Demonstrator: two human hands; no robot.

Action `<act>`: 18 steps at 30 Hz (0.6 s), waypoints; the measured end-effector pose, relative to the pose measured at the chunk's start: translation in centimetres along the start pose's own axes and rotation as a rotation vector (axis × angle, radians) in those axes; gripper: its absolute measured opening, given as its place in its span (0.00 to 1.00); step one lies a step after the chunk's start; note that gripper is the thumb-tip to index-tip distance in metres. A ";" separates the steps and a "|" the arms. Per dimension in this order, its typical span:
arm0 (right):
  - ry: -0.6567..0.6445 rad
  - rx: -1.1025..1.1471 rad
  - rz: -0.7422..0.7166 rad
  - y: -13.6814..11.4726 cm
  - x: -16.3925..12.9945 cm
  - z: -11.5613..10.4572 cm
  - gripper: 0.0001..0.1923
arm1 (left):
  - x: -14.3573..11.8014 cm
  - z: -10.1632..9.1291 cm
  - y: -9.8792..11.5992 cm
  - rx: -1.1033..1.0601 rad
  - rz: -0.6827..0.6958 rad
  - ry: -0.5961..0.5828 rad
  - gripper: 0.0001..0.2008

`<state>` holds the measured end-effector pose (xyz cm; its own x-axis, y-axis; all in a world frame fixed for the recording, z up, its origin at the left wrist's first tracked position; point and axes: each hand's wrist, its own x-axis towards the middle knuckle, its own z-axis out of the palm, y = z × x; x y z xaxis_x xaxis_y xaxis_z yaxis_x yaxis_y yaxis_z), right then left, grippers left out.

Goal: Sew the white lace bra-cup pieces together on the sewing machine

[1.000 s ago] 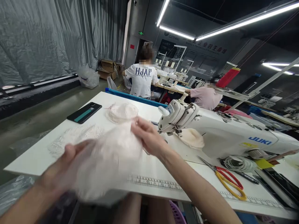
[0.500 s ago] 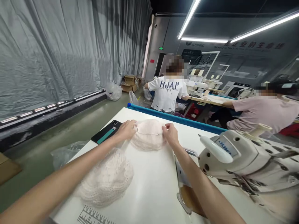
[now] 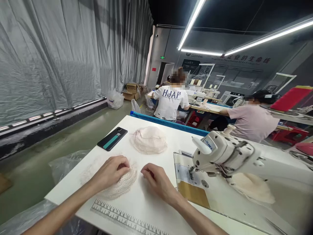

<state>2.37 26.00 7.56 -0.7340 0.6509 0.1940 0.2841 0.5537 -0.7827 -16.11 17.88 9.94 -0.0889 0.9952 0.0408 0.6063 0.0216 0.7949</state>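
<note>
My left hand (image 3: 114, 171) rests over a pile of cream lace pieces (image 3: 114, 189), its thumb and fingers pinched at the pile's upper right edge on a lace piece. Just right of that pile, my right hand (image 3: 156, 179) hovers low over the table, fingers curled together; no fabric shows in them. A second stack of pale, rounded fabric pieces (image 3: 150, 140) lies farther back, touched by neither hand.
A black phone (image 3: 112, 138) lies at the table's left edge. On the right stands a white sewing machine (image 3: 220, 156), with pale fabric (image 3: 251, 187) behind its needle area. Ruler markings (image 3: 127, 218) run along the front. Two people sit at other machines beyond the blue-edged table (image 3: 168, 122).
Both hands have left the far fabric stack and come back toward me, the left onto the lace pile, the right beside it. The view has turned slightly right.
</note>
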 end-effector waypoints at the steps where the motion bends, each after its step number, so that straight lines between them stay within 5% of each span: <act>1: -0.006 0.026 0.015 -0.1 0.0 0.2 0.10 | -0.1 0.0 -0.2 -0.046 -0.011 0.009 0.08; 11: 0.006 0.335 0.081 -2.3 1.9 2.8 0.16 | -0.5 0.2 -0.7 -0.459 -0.067 0.135 0.09; 18: -0.003 0.661 -0.018 -4.8 0.3 1.5 0.21 | -2.5 -0.1 3.0 -0.761 -0.070 0.198 0.12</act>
<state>-0.17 22.79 10.52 -0.7373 0.6422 0.2097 -0.1664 0.1282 -0.9777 -14.15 15.41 12.29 -0.2893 0.9569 0.0259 -0.1072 -0.0593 0.9925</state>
